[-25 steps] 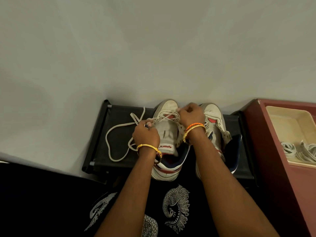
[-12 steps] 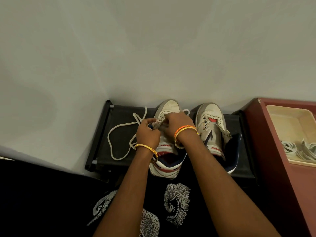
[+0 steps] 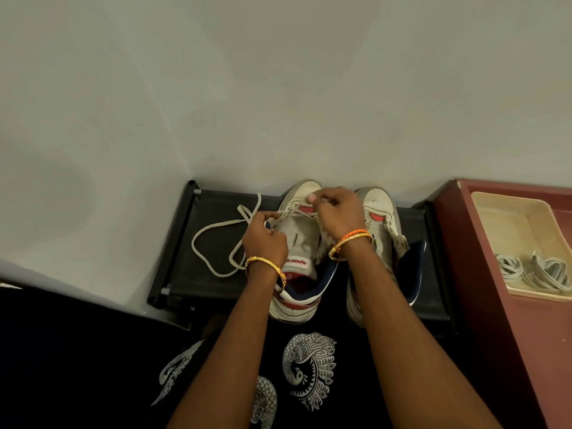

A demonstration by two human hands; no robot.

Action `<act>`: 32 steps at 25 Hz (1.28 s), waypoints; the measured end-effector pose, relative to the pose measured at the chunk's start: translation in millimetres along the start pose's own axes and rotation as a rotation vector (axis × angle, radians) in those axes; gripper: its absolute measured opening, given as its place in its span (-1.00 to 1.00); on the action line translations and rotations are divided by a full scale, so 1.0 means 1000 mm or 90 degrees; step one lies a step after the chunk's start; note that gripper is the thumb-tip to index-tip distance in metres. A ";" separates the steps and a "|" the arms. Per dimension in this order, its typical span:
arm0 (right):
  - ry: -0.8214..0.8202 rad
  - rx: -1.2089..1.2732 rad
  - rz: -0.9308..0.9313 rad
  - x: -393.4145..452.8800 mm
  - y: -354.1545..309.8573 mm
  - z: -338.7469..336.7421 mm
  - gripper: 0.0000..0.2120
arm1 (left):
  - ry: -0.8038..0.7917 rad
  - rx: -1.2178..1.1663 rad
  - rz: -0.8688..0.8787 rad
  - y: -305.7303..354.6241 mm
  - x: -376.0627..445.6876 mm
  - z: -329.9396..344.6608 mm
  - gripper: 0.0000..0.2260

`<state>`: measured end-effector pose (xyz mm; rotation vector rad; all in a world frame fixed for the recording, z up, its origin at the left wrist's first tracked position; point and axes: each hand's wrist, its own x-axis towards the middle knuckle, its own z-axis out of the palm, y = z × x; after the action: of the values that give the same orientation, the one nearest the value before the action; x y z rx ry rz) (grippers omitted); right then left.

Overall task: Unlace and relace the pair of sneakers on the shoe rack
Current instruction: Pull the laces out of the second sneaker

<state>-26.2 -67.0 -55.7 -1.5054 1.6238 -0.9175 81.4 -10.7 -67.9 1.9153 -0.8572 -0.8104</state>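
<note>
Two white sneakers with red and navy trim stand side by side on a black shoe rack (image 3: pixel 213 212), toes toward the wall. My left hand (image 3: pixel 263 239) pinches the cream shoelace (image 3: pixel 213 243) at the left side of the left sneaker (image 3: pixel 301 243). My right hand (image 3: pixel 337 212) pinches the lace near that sneaker's toe-end eyelets. A long loose loop of the lace lies on the rack to the left. The right sneaker (image 3: pixel 379 209) is partly hidden by my right forearm and shows no lace.
A grey wall rises just behind the rack. A dark red cabinet (image 3: pixel 483 274) stands at the right and carries a cream tray (image 3: pixel 510 218) with coiled white laces (image 3: pixel 532 270). Black cloth with white peacock prints (image 3: pixel 309 366) covers the foreground.
My right hand moved from the middle of the left sneaker up toward its toe end. My left hand stayed at the shoe's left side. The loose loop shifted slightly.
</note>
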 end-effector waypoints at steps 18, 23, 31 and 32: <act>-0.235 -0.481 -0.031 0.005 -0.005 0.020 -0.74 | -0.063 0.078 -0.062 0.003 -0.004 -0.001 -0.81; -0.200 -0.001 0.037 -0.001 -0.007 -0.008 -0.84 | 0.030 0.084 -0.064 0.007 -0.008 0.004 -0.77; -0.092 0.788 0.220 -0.003 -0.022 -0.025 -0.74 | 0.060 0.037 -0.103 0.007 -0.006 0.006 -0.73; -0.038 0.662 0.190 -0.003 -0.021 -0.018 -0.77 | 0.053 0.036 -0.100 0.006 -0.005 0.005 -0.73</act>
<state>-31.6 -65.4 -28.6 -0.5444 0.9852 -1.2390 73.3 -11.2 -63.6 2.0711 -0.6930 -0.8003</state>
